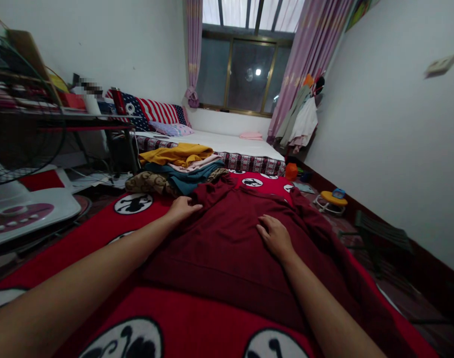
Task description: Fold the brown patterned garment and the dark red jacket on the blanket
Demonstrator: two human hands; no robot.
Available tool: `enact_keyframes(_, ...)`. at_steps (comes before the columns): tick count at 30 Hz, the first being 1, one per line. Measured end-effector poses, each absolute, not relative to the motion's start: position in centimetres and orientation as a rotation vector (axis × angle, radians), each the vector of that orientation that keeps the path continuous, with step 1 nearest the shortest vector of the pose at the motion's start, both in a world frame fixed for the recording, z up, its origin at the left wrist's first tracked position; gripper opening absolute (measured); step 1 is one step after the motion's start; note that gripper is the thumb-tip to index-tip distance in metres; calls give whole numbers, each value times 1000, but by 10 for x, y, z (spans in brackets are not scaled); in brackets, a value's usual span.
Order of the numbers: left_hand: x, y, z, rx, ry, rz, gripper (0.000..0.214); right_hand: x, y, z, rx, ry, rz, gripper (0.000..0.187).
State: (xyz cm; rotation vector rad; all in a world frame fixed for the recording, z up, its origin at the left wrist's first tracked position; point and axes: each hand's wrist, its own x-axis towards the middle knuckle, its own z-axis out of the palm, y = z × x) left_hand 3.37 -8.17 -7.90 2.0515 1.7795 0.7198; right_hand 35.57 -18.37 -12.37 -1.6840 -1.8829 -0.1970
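A dark red long-sleeved top [230, 238] lies spread over a bright red blanket [197, 318] with white round patches. My left hand [183, 209] rests at the top's left edge near the shoulder, its fingers stretched toward the cloth and loosely bent. On the middle of the top lies my right hand [275, 234], fingers apart and slightly curved, gripping nothing that I can see. Shallow wrinkles run across the fabric between both hands. The right sleeve [320, 223] trails down the right side, partly behind my forearm.
Beyond my left hand sits a pile of folded clothes [182, 166], mustard on top. A bed [227, 141] stands under the window. At left are a fan [22, 114] and a cluttered desk [96, 119]; at right, a yellow stool [333, 199] and a dark folding stool [383, 231].
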Motion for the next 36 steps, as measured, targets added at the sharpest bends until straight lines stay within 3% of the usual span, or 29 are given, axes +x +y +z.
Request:
enact_keyframes(5, 74, -85, -46, 2153, 1827, 868, 27, 355, -184, -122, -1644, -1818, -110, 32)
enact_keyframes(8, 117, -106, -27, 2478, 1606, 951, 27, 360, -185, -119, -1597, -1599, -20, 38)
enact_keyframes(12, 163, -155, -28, 2772, 607, 318, 27, 373, -188, -116, -1594, -1267, 81, 50)
enact_keyframes(14, 168, -173, -35, 2723, 429, 243, 29, 376, -188, -116, -1593, -1196, 129, 51)
enact_keyframes(20, 110, -139, -50, 1994, 786, 946, 22, 371, -188, -113, -1547, -1187, 206, 50)
enact_keyframes(25, 66, -91, -85, 1337, 785, 1101, 42, 370, -187, -110, -1568, -1179, 223, 50)
enact_keyframes(30, 91, -94, -122, 2067, 816, 1008, 32, 372, -188, -116, -1562, -1258, 237, 45)
enact_keyframes(36, 117, -114, -123, 2767, 989, 883, 56, 363, -175, -108, -1529, -1563, -61, 27)
